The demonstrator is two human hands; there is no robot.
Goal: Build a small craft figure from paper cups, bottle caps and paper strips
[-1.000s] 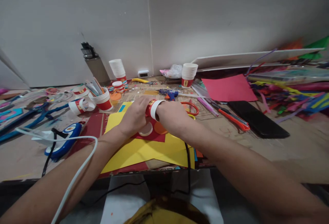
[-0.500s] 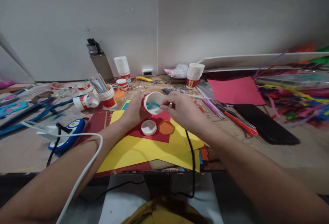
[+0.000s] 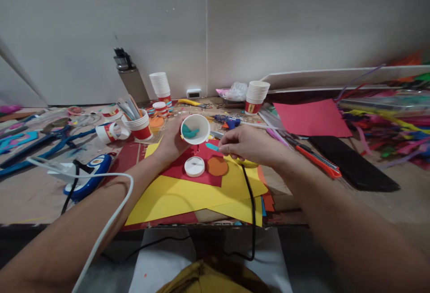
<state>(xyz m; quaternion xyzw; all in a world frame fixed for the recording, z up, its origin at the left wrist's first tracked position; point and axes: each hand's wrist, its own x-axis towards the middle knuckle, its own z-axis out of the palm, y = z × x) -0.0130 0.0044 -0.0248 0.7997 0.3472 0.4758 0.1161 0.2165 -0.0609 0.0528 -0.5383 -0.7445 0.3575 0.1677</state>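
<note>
A paper cup (image 3: 203,125) is held in the air above the middle of the table (image 3: 356,212), over a red sheet (image 3: 178,170), with its open mouth tipped toward the person. Blue-green pieces (image 3: 190,132) lie inside it. The left hand (image 3: 175,135) grips the cup from its left side, the fingers mostly hidden behind it; the left forearm slants up and inward from the lower left. The right hand (image 3: 248,144) is just to the right of the cup, back of the hand upward and fingers curled in, pinching a short blue strip (image 3: 212,147) at the fingertips. The strip points toward the cup but is apart from it. The right forearm comes in from the lower right, the wrist nearly straight.

Below the cup, a shallow white lid (image 3: 194,167) and an orange disc (image 3: 217,166) lie side by side on the red sheet, which rests on yellow paper (image 3: 188,199). A black cord (image 3: 249,190) runs down over the yellow paper. Beyond the right hand lies a blue glue gun (image 3: 232,124). Farther right are an orange cutter (image 3: 318,161) and a black phone (image 3: 356,163). Two stacks of cups (image 3: 258,92) stand near the wall (image 3: 161,24).
</note>
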